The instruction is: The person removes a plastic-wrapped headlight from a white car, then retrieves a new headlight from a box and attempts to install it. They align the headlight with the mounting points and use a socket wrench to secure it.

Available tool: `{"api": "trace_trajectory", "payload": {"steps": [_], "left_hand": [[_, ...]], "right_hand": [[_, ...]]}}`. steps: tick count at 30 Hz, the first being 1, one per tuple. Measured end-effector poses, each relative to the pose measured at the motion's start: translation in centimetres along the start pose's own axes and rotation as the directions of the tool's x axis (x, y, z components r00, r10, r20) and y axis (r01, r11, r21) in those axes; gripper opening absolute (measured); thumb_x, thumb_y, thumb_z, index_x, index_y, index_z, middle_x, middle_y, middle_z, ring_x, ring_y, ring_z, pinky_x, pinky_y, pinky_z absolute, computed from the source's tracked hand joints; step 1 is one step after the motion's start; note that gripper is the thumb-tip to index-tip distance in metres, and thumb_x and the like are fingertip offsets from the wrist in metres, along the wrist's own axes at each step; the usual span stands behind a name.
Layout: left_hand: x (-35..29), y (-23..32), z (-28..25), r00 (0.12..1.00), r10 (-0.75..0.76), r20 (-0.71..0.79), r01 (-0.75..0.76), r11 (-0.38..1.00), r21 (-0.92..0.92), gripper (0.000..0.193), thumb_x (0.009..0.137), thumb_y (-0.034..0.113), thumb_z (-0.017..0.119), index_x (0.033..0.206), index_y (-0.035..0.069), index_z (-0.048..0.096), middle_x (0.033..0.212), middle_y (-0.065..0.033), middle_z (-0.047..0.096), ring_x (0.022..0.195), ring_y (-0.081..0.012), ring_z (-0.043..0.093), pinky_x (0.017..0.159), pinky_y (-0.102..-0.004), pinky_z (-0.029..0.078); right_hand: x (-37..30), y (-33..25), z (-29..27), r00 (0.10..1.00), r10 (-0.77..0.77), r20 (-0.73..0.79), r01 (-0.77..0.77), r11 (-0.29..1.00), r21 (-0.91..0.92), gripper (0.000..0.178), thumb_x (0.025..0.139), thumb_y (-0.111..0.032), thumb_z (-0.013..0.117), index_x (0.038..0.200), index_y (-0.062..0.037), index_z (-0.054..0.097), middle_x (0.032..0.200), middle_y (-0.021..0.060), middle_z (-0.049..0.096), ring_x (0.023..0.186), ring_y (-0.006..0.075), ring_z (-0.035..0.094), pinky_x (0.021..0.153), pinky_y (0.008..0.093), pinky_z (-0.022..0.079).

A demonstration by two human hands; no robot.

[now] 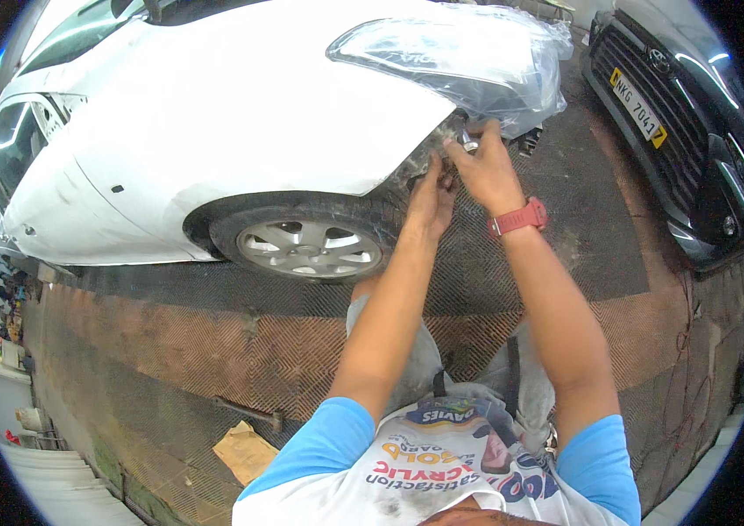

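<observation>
Both of my hands reach to the front corner of a white car (293, 96), just below its headlight (442, 61), which is wrapped in clear plastic. My left hand (432, 197) is at the front edge of the fender (363, 167), its fingers curled among dark parts behind the panel. My right hand (488, 171), with a red watch (519, 217) on the wrist, has its fingers bent around a small shiny silver piece (470, 145) under the headlight. What either hand grips is too small and partly hidden to name.
The front wheel (306, 248) is left of my arms. A dark vehicle (679, 114) stands close on the right. Ribbed mats (214, 337) cover the floor, with a hammer-like tool (254, 412) and a tan piece of paper (245, 451) at lower left. A cable (686, 333) lies at right.
</observation>
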State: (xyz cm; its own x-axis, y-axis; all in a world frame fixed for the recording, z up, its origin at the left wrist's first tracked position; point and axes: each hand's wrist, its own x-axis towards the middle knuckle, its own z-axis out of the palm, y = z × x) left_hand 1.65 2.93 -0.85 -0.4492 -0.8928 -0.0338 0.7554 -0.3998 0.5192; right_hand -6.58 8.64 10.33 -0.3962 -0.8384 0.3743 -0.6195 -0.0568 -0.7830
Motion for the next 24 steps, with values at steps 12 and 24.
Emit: {"api": "trace_trajectory", "payload": {"steps": [12, 24], "left_hand": [[1.8, -0.3, 0.2, 0.980, 0.114, -0.163, -0.078, 0.975, 0.208, 0.080, 0.097, 0.046, 0.067, 0.147, -0.009, 0.039, 0.154, -0.0168, 0.042, 0.143, -0.0270, 0.035, 0.117, -0.0407, 0.027], [-0.2, 2.2, 2.8, 0.954, -0.277, 0.114, 0.211, 0.891, 0.402, 0.044, 0.105, 0.059, 0.040, 0.096, 0.021, 0.061, 0.089, 0.0050, 0.056, 0.078, -0.0110, 0.043, 0.070, -0.0274, 0.034]], "right_hand": [[1.3, 0.8, -0.2, 0.956, -0.290, 0.043, 0.285, 0.884, -0.370, 0.034, 0.082, -0.014, 0.070, 0.109, -0.0009, 0.052, 0.089, 0.0209, 0.069, 0.086, 0.0339, 0.072, 0.066, 0.0481, 0.052], [0.3, -0.2, 0.9, 0.943, 0.302, 0.140, -0.320, 0.704, 0.634, 0.040, 0.093, -0.021, 0.069, 0.113, 0.0101, 0.054, 0.087, 0.0081, 0.060, 0.073, 0.0141, 0.054, 0.066, 0.0304, 0.047]]}}
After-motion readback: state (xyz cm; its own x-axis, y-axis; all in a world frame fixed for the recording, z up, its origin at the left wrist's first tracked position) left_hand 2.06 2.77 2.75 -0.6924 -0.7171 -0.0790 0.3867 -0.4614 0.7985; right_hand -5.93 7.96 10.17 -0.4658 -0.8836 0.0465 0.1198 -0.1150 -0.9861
